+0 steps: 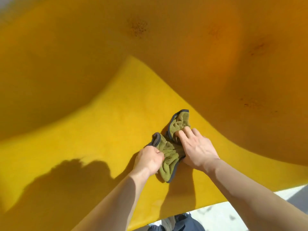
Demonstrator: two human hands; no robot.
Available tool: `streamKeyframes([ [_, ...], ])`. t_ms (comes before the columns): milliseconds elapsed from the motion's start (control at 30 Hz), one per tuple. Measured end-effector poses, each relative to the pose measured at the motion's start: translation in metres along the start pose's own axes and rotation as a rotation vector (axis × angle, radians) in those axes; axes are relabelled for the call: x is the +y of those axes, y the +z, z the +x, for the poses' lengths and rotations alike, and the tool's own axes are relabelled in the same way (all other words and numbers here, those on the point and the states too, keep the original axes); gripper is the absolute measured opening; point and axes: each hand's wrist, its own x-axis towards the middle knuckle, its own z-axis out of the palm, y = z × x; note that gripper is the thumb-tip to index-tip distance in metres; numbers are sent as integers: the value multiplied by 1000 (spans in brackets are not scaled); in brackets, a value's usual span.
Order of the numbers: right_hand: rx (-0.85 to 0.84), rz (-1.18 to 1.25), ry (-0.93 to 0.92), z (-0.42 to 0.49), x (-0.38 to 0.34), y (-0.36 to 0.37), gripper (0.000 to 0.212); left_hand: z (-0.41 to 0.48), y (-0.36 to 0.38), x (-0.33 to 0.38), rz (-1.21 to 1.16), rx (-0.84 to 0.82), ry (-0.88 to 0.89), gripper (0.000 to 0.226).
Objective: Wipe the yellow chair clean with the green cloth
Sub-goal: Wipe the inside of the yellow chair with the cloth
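- The green cloth (170,152) lies bunched on the sunlit seat of the yellow chair (103,124), towards the front edge and a little right of the middle.
- The left hand (149,160) is clenched around the cloth's near-left part, gathering a fold in its fist.
- The right hand (197,148) rests on top of the cloth with fingers spread and bent, their tips pressing into the upper flap; it pins the fabric down, not gripping it closed.
- Judged from this, the wiping is underway on the seat, though the cloth looks crumpled rather than flat (perhaps being regathered or refolded between strokes).
- The bright seat around the cloth shows no obvious dirt, so that part may be nearly done; I cannot tell for certain.
- The shaded curved surfaces above, probably the backrest and sides, carry darker speckled patches (137,28) and brownish marks (257,46) at upper right, well apart from the cloth.
- Those marks look untouched, so a good share of the chair seems left to wipe.
- Below the seat edge, pale floor (216,215) and the person's dark trousers (185,225) show.
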Motion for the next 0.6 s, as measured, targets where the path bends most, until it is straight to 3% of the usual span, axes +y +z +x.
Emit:
streamKeyframes([
  [67,-1,25,30,-3,-11,8,110,-4,-4,-13,-368,-87,-116,21],
  [133,-37,122,77,2,-25,10,114,-10,-11,-13,-741,-175,-204,23],
  [233,-84,420,151,27,-40,-1,91,-12,-24,-4,-1069,-194,-252,30],
  [333,-110,944,219,50,-45,-34,63,-17,-50,8,-1250,-147,-196,31],
  [400,115,1056,187,58,-48,-74,51,-27,-79,19,-1314,-94,-18,30],
  [467,497,902,153,60,-55,-124,49,-43,-118,35,-1218,89,228,26],
  [500,691,832,149,60,-61,-152,51,-51,-140,45,-1081,278,351,23],
  [600,1142,713,99,72,-81,-223,59,-68,-201,71,-555,1062,616,34],
])
